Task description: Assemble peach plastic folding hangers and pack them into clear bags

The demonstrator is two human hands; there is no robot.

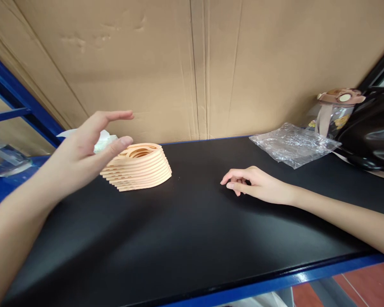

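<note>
A stack of thin, peach-coloured flat pieces with cut-out openings (147, 170) sits on the left part of the black tabletop (192, 238). My left hand (89, 147) is raised in front of and above the stack's left side, thumb and fingers apart, holding nothing; it hides part of the stack. Over to the right, my right hand (254, 183) hovers low over or rests on the tabletop, I cannot tell which. Its fingers are loosely curled with a gap to the thumb, and nothing shows between them.
A crumpled clear plastic bag (294, 145) lies at the back right, near a drinking bottle with a brown lid (342, 100) and a shiny black bag (371, 132). White tissue (105, 140) shows behind my left hand. Cardboard (147, 64) lines the back.
</note>
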